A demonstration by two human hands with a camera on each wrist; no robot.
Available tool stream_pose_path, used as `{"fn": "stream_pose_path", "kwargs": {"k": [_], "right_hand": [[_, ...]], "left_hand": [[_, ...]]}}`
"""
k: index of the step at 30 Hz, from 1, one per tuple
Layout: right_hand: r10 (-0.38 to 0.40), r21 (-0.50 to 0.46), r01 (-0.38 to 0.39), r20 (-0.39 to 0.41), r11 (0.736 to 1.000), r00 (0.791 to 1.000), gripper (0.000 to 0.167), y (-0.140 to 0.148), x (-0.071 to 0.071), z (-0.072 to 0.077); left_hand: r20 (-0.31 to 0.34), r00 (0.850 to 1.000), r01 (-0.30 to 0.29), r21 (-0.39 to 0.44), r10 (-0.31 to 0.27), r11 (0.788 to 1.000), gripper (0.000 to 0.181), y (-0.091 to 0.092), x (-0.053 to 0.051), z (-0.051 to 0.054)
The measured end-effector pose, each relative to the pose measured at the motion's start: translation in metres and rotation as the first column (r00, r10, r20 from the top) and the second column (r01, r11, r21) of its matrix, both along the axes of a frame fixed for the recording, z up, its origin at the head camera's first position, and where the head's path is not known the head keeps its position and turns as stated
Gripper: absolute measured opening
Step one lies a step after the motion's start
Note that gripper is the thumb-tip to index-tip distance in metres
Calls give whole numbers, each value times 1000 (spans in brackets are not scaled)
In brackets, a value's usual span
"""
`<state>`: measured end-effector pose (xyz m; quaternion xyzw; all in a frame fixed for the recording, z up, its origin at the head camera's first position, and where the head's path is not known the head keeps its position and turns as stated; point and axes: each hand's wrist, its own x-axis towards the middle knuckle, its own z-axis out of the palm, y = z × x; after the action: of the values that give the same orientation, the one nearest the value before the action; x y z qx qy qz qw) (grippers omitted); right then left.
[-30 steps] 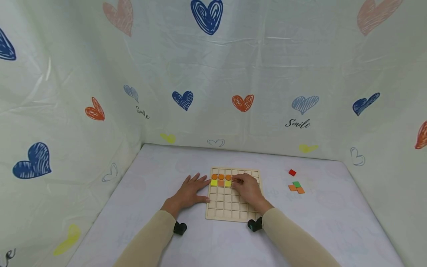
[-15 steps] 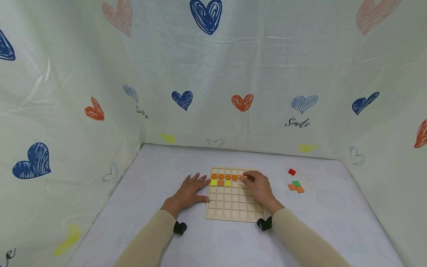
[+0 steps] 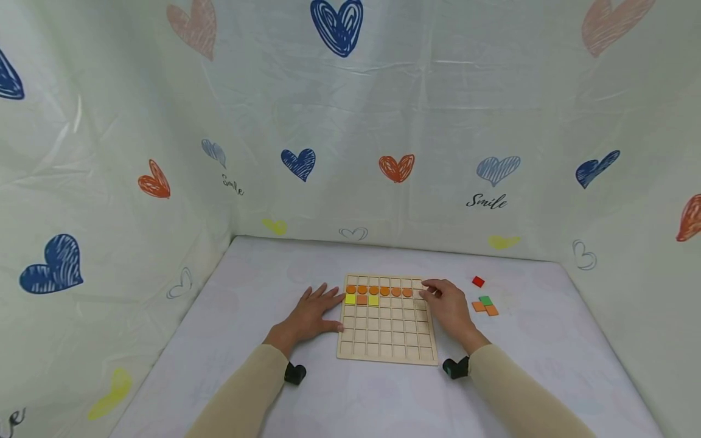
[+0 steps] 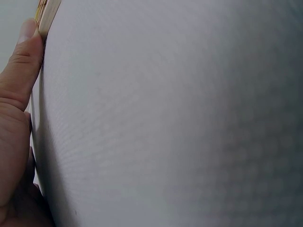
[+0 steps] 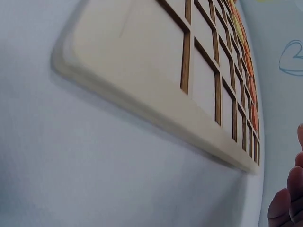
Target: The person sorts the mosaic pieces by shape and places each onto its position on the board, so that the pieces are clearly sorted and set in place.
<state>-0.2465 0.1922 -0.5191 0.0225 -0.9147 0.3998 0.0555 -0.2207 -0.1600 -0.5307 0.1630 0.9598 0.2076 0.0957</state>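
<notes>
A light wooden grid board (image 3: 387,334) lies on the table. One row holds several orange discs (image 3: 384,291). Below their left end sit a yellow square tile (image 3: 350,299), an orange square tile (image 3: 362,300) and another yellow square tile (image 3: 373,300). With fingers spread, my left hand (image 3: 308,315) rests flat beside the board; its thumb (image 4: 26,56) touches the board's edge in the left wrist view. My right hand (image 3: 450,309) is at the right end of the disc row, fingers bent toward the thumb. Whether a disc is between its fingertips is hidden.
Right of the right hand lie a red tile (image 3: 479,281), a green tile (image 3: 485,300) and two orange tiles (image 3: 485,308). A white sheet covers the table (image 3: 274,267). Heart-printed curtains (image 3: 356,109) stand behind and at the sides.
My right hand has moved rightward along the row. Three orange discs show left of it a second ago; more now fill the cells it has passed. The left hand stays put.
</notes>
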Motion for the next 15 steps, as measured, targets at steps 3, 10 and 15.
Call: {"fn": "stream_pose_path", "kwargs": {"k": [3,10,15], "right_hand": [[-16,-7,16,3,1000,1000,29,8,0,0],[-43,14,43,0,999,999,33,34,0,-1],[-51,46,53,-38,998,998,35,55,3,2]], "left_hand": [[4,1000,0,-2,0,1000,84,-1,0,0],[7,1000,2,5,-3,1000,85,-1,-1,0],[4,1000,5,3,-5,1000,85,-1,-2,-2]]}}
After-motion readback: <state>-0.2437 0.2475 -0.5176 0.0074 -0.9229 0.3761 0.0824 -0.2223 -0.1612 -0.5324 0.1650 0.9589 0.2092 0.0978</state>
